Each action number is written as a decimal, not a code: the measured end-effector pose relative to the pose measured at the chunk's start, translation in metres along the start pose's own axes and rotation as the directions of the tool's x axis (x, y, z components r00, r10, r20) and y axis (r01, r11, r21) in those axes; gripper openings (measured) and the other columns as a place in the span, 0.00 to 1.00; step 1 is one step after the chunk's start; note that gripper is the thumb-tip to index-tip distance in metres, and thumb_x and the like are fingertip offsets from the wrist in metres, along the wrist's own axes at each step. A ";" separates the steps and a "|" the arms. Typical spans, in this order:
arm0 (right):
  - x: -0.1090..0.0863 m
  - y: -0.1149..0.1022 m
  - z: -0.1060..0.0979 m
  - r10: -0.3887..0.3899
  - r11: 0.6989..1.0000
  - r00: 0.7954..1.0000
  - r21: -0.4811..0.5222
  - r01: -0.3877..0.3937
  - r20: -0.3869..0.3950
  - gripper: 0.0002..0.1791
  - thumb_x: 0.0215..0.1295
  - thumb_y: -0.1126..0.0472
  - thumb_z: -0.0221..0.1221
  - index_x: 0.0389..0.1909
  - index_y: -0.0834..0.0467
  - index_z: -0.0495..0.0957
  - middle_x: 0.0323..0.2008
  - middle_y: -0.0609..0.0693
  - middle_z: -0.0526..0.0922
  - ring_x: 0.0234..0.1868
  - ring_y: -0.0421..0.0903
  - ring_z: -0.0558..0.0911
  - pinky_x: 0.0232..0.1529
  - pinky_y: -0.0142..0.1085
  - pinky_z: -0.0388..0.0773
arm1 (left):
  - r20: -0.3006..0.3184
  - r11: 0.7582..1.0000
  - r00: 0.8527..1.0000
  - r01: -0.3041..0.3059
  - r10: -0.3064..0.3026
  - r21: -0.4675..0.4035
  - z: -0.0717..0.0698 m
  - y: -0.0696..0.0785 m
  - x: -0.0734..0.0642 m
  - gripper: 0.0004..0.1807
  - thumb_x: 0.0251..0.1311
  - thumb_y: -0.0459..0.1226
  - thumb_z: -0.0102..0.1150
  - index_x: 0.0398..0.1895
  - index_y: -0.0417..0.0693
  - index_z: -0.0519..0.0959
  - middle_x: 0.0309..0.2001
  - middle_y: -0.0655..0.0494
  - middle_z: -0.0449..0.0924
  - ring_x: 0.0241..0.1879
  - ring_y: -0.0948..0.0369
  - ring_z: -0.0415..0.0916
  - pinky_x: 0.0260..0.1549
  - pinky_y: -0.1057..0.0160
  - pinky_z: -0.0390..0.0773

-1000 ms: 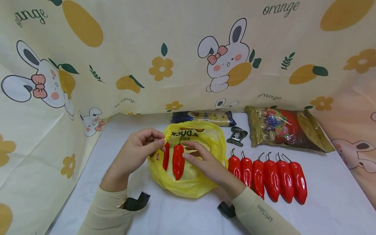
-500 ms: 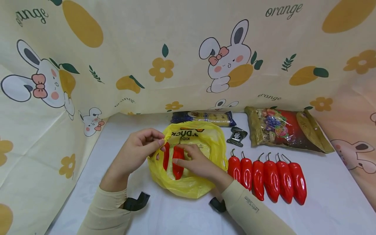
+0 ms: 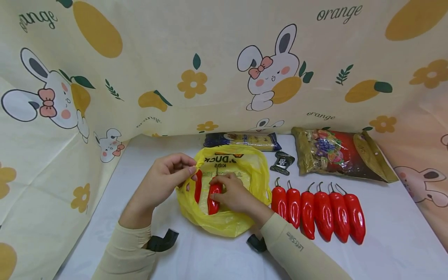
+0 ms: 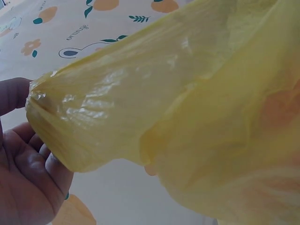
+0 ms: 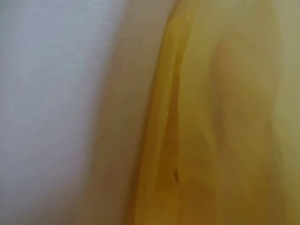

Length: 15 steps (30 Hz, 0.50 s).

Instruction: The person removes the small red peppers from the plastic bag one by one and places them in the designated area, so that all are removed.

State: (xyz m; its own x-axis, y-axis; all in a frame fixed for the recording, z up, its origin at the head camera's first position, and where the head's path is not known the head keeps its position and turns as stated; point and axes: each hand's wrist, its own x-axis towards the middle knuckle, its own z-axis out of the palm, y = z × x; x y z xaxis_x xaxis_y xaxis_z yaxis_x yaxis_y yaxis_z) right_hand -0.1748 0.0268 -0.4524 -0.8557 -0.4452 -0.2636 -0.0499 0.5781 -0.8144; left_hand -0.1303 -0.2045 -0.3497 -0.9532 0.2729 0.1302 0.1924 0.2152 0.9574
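A yellow plastic bag [image 3: 224, 229] lies with its mouth spread on the white table. My left hand [image 3: 171, 173] pinches the bag's left edge between thumb and fingers; the left wrist view shows the film [image 4: 117, 103] pulled taut from the fingertips. Inside the bag my right hand [image 3: 232, 194] holds a red chili pepper [image 3: 214, 200], thumb and fingers on its upper part. A second red pepper [image 3: 198, 186] lies in the bag by the left edge. Yellow film [image 5: 211, 140] fills much of the blurred right wrist view, hiding the right fingers.
Several red peppers [image 3: 323, 212] stand in a row right of the bag. Behind it lie a pasta packet [image 3: 241, 141], a small dark packet [image 3: 282, 162] and a large gold and red bag [image 3: 343, 153]. A rabbit-patterned cloth [image 3: 210, 77] rises at the back.
My right hand has moved left and down onto the pepper and gripped it. The pepper has shifted slightly right within the bag. The left hand keeps its place at the bag's edge.
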 end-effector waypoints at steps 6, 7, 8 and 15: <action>0.000 -0.004 -0.002 0.036 0.999 0.999 0.018 -0.036 -0.011 0.17 0.74 0.61 0.70 0.60 0.47 0.85 0.59 0.57 0.69 0.57 0.57 0.74 0.54 0.48 0.80 | -0.007 1.000 1.000 0.004 -0.004 -0.004 0.000 0.000 0.000 0.07 0.77 0.30 0.60 0.49 0.32 0.83 0.37 0.44 0.86 0.31 0.54 0.78 0.32 0.64 0.81; 0.001 -0.004 -0.002 0.034 0.999 0.999 0.023 -0.034 -0.013 0.17 0.73 0.62 0.70 0.60 0.48 0.85 0.59 0.57 0.70 0.57 0.57 0.74 0.54 0.48 0.80 | -0.008 1.000 1.000 0.006 -0.006 -0.006 0.000 0.000 0.000 0.07 0.77 0.30 0.60 0.49 0.32 0.83 0.37 0.44 0.86 0.31 0.54 0.78 0.32 0.64 0.81; 0.001 -0.004 -0.002 0.030 0.999 0.999 0.026 -0.030 -0.014 0.18 0.73 0.64 0.70 0.60 0.49 0.85 0.58 0.57 0.71 0.57 0.57 0.74 0.54 0.48 0.80 | -0.009 1.000 1.000 0.007 -0.007 -0.007 0.000 0.000 0.000 0.07 0.77 0.30 0.60 0.49 0.32 0.83 0.36 0.44 0.86 0.31 0.54 0.78 0.31 0.64 0.81; 0.001 -0.006 -0.004 0.005 0.999 1.000 0.054 -0.004 -0.020 0.21 0.71 0.68 0.69 0.63 0.52 0.84 0.60 0.55 0.75 0.58 0.56 0.73 0.57 0.51 0.79 | -0.010 1.000 1.000 0.008 -0.008 -0.013 -0.001 0.000 0.000 0.07 0.77 0.30 0.60 0.49 0.32 0.83 0.36 0.44 0.86 0.31 0.54 0.78 0.31 0.64 0.81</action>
State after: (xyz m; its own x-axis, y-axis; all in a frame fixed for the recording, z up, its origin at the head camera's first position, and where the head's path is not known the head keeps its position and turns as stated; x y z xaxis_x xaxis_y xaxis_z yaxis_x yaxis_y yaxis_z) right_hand -0.1770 0.0255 -0.4454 -0.8661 -0.4285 -0.2574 -0.0187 0.5424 -0.8399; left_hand -0.1306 -0.2054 -0.3499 -0.9571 0.2613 0.1249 0.1817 0.2055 0.9616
